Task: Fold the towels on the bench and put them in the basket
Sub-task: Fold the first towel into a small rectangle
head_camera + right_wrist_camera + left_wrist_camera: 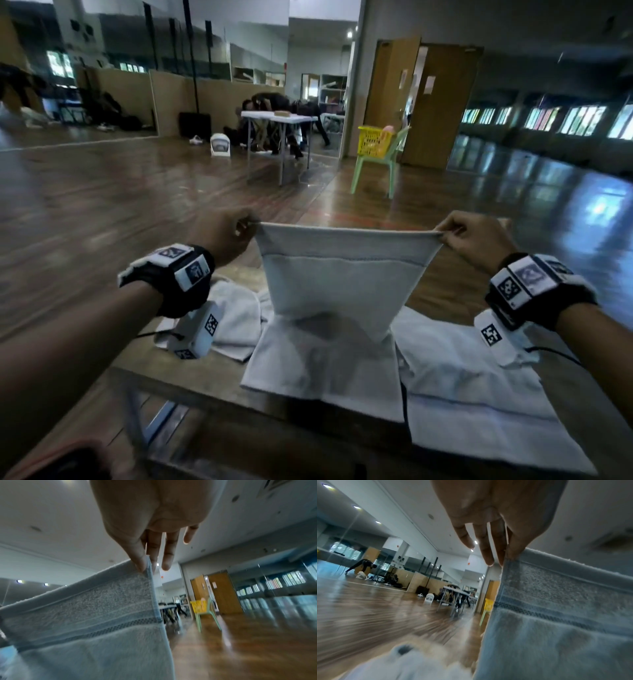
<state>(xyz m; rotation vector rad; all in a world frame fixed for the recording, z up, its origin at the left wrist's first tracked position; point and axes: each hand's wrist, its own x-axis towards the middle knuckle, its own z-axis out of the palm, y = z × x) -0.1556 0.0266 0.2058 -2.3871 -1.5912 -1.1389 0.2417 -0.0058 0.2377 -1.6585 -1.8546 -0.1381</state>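
We held one pale towel (339,274) up by its two top corners, its upper hem stretched tight between our hands and its lower half lying on the worktop (191,380). Our left hand (226,233) pinched the left corner between the thumb and the nearest finger; in the left wrist view the other fingers (486,551) hung straight and slightly apart, touching nothing. Our right hand (476,236) pinched the right corner the same way, thumb pressed to the hem, and in the right wrist view the spare fingers (169,553) pointed loosely downward, clear of the cloth. A darker woven stripe ran across the towel just below the hem.

A second towel (479,404) lay flat on the worktop to the right, its near edge reaching the front of the worktop and its left side just beside the held towel. A third towel (236,318) sat bunched on the left, under our left wrist. Each wrist wore a black strap with white marker blocks.

The yellow basket (375,140) stood on a pale green chair (383,164) well apart from us across the wooden floor (102,192), near a brown door (435,102). A white folding table (277,120) stood farther back with people around it.
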